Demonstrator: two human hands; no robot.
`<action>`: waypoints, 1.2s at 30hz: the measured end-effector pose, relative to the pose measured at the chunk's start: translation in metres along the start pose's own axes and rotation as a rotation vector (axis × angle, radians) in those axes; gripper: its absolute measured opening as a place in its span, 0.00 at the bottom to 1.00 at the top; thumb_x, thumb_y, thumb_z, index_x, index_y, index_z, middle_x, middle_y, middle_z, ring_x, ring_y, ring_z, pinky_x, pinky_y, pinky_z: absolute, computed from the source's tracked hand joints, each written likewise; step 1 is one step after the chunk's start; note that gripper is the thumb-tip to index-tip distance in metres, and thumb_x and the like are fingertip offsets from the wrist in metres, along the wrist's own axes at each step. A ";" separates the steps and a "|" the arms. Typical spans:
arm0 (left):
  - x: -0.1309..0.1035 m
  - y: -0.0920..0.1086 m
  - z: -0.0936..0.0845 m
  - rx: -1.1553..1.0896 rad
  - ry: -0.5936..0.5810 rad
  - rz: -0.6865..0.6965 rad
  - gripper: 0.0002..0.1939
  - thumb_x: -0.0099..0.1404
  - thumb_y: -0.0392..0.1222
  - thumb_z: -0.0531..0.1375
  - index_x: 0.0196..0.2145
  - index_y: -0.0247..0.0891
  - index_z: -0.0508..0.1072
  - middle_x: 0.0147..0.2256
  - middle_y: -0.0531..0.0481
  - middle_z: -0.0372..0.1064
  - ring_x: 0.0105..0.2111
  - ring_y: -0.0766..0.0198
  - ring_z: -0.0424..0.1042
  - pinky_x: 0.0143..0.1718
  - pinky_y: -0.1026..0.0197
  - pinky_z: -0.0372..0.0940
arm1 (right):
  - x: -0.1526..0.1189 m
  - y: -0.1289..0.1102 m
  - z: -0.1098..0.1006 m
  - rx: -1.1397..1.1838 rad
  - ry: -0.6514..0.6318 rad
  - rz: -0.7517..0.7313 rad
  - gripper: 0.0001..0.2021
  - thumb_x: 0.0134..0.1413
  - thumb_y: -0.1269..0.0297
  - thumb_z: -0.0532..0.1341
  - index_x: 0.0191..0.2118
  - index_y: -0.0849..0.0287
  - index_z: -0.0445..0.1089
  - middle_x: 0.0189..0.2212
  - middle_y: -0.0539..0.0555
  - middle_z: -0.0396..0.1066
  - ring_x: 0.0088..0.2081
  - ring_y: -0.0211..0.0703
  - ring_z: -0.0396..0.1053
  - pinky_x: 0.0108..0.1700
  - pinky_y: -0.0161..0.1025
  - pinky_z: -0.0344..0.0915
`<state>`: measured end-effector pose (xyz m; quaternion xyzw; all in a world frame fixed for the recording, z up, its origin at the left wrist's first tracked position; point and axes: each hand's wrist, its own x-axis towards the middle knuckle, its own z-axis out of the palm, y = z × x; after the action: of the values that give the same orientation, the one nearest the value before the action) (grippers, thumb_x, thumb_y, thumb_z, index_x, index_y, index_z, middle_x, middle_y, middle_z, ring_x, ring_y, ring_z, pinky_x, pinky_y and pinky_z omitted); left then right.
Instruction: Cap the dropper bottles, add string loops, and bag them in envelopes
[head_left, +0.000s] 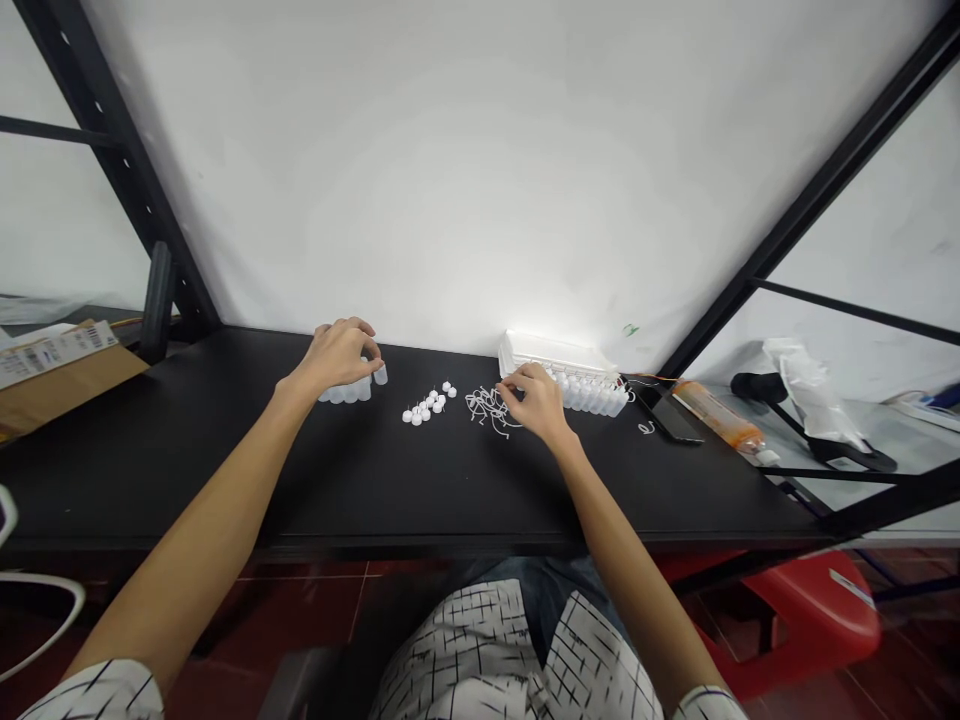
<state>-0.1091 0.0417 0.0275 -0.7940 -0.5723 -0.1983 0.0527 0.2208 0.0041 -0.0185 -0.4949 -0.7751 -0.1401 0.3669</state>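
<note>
My left hand (339, 356) is closed, thumb and fingertips on a small translucent plastic bottle (381, 375). Under that hand stands a row of similar bottles (346, 392), partly covered by it. My right hand (534, 398) hovers at a loose pile of thin white curved strips (486, 405), its thumb and index finger pinched together. Whatever is between those fingertips is too small to make out. Several round white caps (427, 405) with short pins lie between my hands. Behind my right hand, rows of bottles fitted with caps (596, 393) stand packed together.
A white tray-like package (555, 352) rests against the wall. To the right lie a dark phone (675, 415), a single white strip (646, 428) and an orange-labelled plastic bottle (720, 418). A cardboard box (67, 385) sits at the left. The black table (420, 490) has metal uprights at both sides.
</note>
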 end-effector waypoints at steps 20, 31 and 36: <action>-0.008 0.058 0.005 -1.254 0.257 -0.121 0.15 0.59 0.46 0.64 0.39 0.33 0.78 0.33 0.45 0.72 0.27 0.64 0.73 0.25 0.61 0.72 | 0.007 -0.008 0.011 -0.007 -0.014 0.091 0.08 0.60 0.67 0.58 0.34 0.58 0.74 0.36 0.55 0.72 0.41 0.45 0.69 0.34 0.38 0.58; -0.017 0.083 0.015 -1.202 -0.004 -0.101 0.12 0.62 0.42 0.62 0.40 0.33 0.78 0.33 0.45 0.69 0.19 0.72 0.62 0.14 0.67 0.56 | 0.004 -0.001 0.005 -0.005 -0.043 0.071 0.07 0.59 0.69 0.55 0.35 0.58 0.70 0.36 0.55 0.76 0.38 0.45 0.70 0.35 0.38 0.58; -0.017 0.084 0.017 -1.195 -0.019 -0.099 0.13 0.62 0.43 0.62 0.41 0.34 0.78 0.32 0.45 0.69 0.19 0.72 0.59 0.15 0.67 0.51 | 0.004 0.003 0.002 0.059 0.088 0.169 0.09 0.60 0.65 0.53 0.35 0.58 0.71 0.34 0.54 0.77 0.29 0.42 0.69 0.35 0.38 0.60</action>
<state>-0.0315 0.0036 0.0174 -0.6602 -0.3986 -0.4807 -0.4173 0.2213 0.0091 -0.0169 -0.5410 -0.7175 -0.1072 0.4254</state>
